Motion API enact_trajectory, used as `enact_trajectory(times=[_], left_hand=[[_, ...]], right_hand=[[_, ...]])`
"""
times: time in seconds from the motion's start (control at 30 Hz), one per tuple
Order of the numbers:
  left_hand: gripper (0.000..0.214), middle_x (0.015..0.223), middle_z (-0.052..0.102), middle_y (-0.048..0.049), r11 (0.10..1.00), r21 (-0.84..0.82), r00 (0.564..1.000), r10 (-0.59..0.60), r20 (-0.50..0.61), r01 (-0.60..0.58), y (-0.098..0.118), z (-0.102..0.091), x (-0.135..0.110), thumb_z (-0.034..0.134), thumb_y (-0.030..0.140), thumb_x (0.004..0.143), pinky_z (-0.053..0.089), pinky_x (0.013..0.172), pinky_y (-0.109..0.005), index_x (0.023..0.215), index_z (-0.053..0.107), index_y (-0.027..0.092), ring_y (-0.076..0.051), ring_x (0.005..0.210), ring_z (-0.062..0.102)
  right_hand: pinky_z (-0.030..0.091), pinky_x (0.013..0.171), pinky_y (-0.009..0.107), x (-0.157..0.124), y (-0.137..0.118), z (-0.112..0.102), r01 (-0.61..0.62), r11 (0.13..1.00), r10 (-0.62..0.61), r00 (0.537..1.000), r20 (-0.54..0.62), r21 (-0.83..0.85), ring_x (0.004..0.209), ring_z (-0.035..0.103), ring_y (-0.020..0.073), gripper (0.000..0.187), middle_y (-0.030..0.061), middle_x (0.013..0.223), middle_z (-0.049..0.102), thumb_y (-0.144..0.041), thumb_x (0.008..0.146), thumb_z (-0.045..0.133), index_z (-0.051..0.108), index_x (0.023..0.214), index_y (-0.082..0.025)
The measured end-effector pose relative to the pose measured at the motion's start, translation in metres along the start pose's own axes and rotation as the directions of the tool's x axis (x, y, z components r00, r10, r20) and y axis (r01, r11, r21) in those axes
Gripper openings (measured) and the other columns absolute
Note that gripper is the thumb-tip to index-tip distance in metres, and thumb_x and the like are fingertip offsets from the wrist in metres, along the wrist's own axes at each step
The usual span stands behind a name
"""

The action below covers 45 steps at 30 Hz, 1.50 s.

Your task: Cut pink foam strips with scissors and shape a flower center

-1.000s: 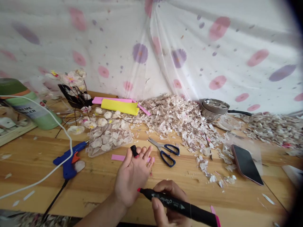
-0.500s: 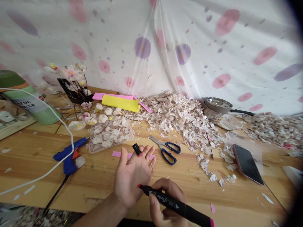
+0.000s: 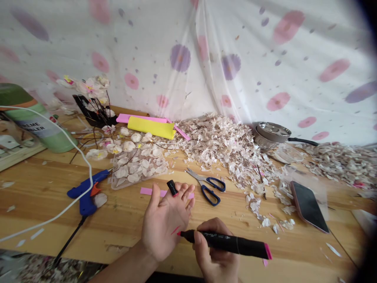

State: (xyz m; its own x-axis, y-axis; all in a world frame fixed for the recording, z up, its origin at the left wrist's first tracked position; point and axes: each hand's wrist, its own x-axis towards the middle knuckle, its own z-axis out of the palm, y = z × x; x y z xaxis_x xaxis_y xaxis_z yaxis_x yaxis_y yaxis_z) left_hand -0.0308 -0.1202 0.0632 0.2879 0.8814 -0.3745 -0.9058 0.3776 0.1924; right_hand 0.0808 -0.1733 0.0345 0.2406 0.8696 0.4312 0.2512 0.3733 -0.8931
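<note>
My left hand [image 3: 165, 224] lies palm up above the table, its fingers loosely stretched. Between its fingers sticks a black marker cap [image 3: 172, 188] with a red rim. A short red line runs across the palm. My right hand [image 3: 216, 251] is closed around a black marker [image 3: 232, 243] with a pink end band, its red tip at the edge of the left palm. Behind the left fingers is a pink strip [image 3: 150, 191]. Scissors [image 3: 207, 185] with blue handles lie just beyond, blades apart.
A blue glue gun [image 3: 87, 196] and white cable [image 3: 88, 165] are at left, near a green bottle [image 3: 47, 129]. A tray [image 3: 132, 179] of petals, a yellow sheet [image 3: 151, 127], a petal heap [image 3: 218, 141], a pan [image 3: 272, 135] and a phone [image 3: 310, 208] stand farther out.
The marker has swung to a flatter angle, and its tip has shifted right across my left palm. A red line now shows there. My left hand stays almost still.
</note>
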Motion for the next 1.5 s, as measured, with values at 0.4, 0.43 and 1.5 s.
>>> enact_trajectory(times=[0.4, 0.43, 1.5], left_hand=[[0.055, 0.126, 0.059, -0.0110, 1.000, 0.012, 1.000, 0.004, 0.006, -0.004, 0.000, 0.001, -0.001, 0.027, 0.065, 0.092, 0.014, 0.120, -0.042, 0.083, 0.059, 0.021, -0.021, 0.136, 0.042], [0.056, 0.125, 0.059, -0.0113, 1.000, 0.015, 1.000, 0.007, 0.008, -0.007, -0.001, 0.001, -0.001, 0.027, 0.065, 0.092, 0.014, 0.120, -0.042, 0.084, 0.060, 0.021, -0.021, 0.136, 0.041], [0.062, 0.114, 0.066, -0.0107, 0.999, -0.031, 0.998, -0.020, -0.064, 0.018, -0.002, 0.008, -0.003, 0.022, 0.063, 0.093, 0.023, 0.118, -0.038, 0.084, 0.064, 0.019, -0.022, 0.133, 0.046]], right_hand=[[0.043, 0.047, 0.020, -0.001, -0.001, 0.002, 0.013, 0.999, -0.011, 0.999, 0.046, -0.051, 0.049, 0.056, 0.0118, 0.010, -0.0026, 0.057, 0.060, -0.022, 0.081, 0.065, 0.062, 0.071, -0.022], [0.043, 0.047, 0.020, -0.002, -0.001, 0.002, 0.018, 0.999, -0.016, 0.999, 0.052, -0.048, 0.049, 0.056, 0.0117, 0.010, -0.0026, 0.057, 0.060, -0.022, 0.081, 0.065, 0.062, 0.072, -0.022], [0.042, 0.044, 0.021, 0.001, 0.001, 0.006, 0.023, 1.000, -0.023, 0.996, 0.087, -0.007, 0.048, 0.054, 0.0124, 0.010, -0.0010, 0.056, 0.061, -0.023, 0.080, 0.064, 0.062, 0.071, -0.021]])
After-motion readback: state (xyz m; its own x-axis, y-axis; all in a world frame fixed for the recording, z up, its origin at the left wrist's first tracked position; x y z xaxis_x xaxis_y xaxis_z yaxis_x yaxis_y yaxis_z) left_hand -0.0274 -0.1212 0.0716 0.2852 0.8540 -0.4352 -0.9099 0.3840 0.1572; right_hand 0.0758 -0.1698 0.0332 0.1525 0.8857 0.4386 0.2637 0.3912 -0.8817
